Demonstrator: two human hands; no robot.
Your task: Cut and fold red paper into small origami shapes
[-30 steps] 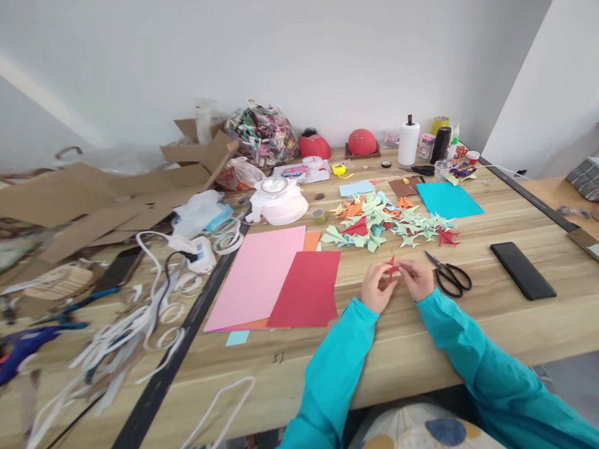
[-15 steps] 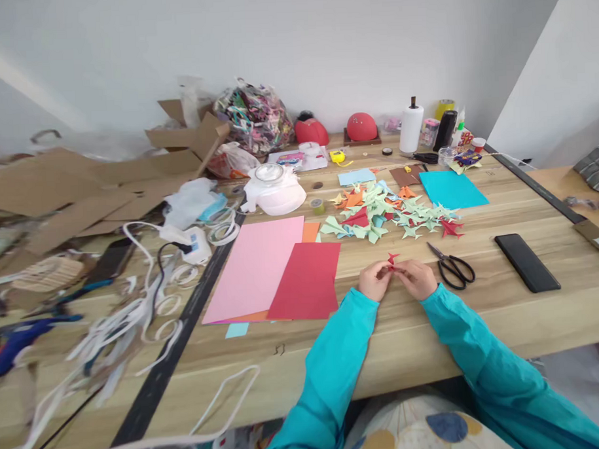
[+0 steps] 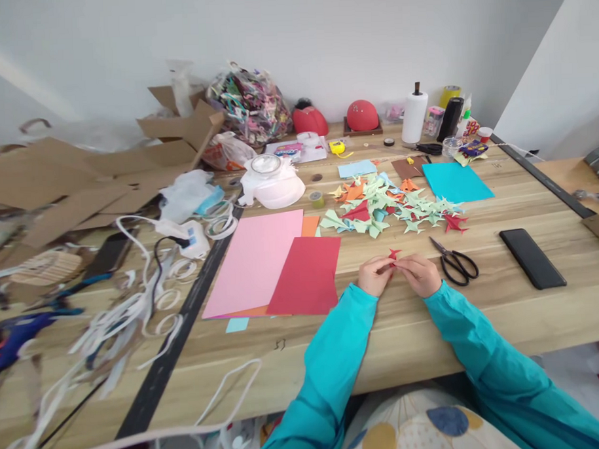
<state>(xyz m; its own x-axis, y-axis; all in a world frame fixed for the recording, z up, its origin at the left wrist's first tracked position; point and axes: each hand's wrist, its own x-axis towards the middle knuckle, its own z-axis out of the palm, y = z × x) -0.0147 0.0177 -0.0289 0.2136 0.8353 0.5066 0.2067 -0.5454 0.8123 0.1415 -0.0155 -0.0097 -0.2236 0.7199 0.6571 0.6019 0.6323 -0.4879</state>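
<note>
A small folded piece of red paper with pointed tips sticks up between my hands, just above the table. The fingertips of my left hand pinch it from one side, and my right hand pinches it from the other; its lower part is hidden by the fingers. Beyond the hands spreads a heap of folded paper shapes, mostly pale green, with orange, red and blue ones among them. Black-handled scissors lie to the right of my right hand. A red paper sheet is left of my left hand.
Pink paper lies partly under the red sheet. A black phone is at the right, a turquoise sheet farther back. Loose white cords, a power strip and opened cardboard crowd the left. Red pincushion-like domes stand near the wall.
The camera view has shifted slightly, so the table's things appear a little displaced. Both hands keep their pinch on the red folded paper in nearly the same place.
</note>
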